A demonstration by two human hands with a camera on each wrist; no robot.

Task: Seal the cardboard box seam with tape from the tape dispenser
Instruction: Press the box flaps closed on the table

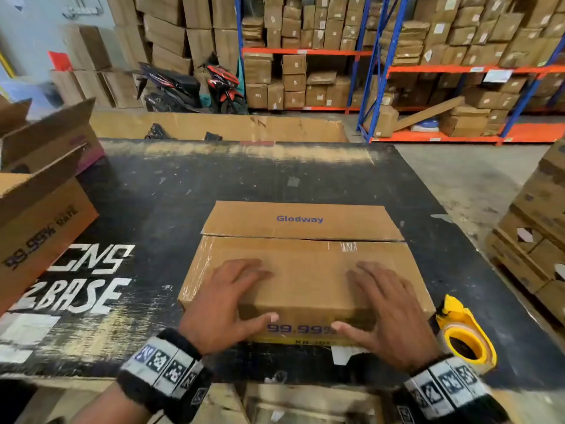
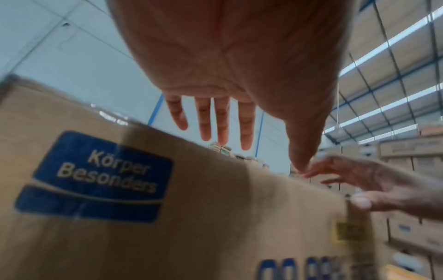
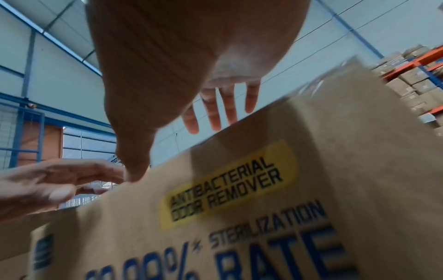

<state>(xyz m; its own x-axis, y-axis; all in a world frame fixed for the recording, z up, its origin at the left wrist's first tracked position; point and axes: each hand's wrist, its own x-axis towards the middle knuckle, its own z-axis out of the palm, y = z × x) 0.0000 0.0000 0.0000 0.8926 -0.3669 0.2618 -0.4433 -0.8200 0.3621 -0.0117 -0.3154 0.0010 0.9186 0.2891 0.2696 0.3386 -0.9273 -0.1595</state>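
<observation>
**Q:** Warehouse racking filled the background; what lay in front of it?

**A:** Blue-and-orange shelves (image 1: 458, 68) stacked with cartons stood behind a parked motorcycle (image 1: 195, 87). Nearer was a scuffed black surface (image 1: 171, 191) with white painted lettering. On it, at centre, sat the cardboard box (image 1: 305, 270), printed "Glodway" on its far flap.

**Q:** How was the box closed?

**A:** Both top flaps were folded down and met at a seam (image 1: 302, 238) running left to right. Clear tape glinted on the near flap and at the left edge; whether it covered the whole seam could not be told.

**Q:** Where were the hands?

**A:** The left hand (image 1: 226, 304) and right hand (image 1: 388, 313) lay palm-down on the near half of the lid, fingers straight and spread, thumbs over the front edge. Neither grasped anything. The wrist views showed the same extended fingers above the box's printed front.

**Q:** And the tape dispenser?

**A:** The yellow tape dispenser (image 1: 464, 335) rested on the surface just beside the box's near right corner, untouched. An open carton (image 1: 36, 215) stood at the left.
</observation>
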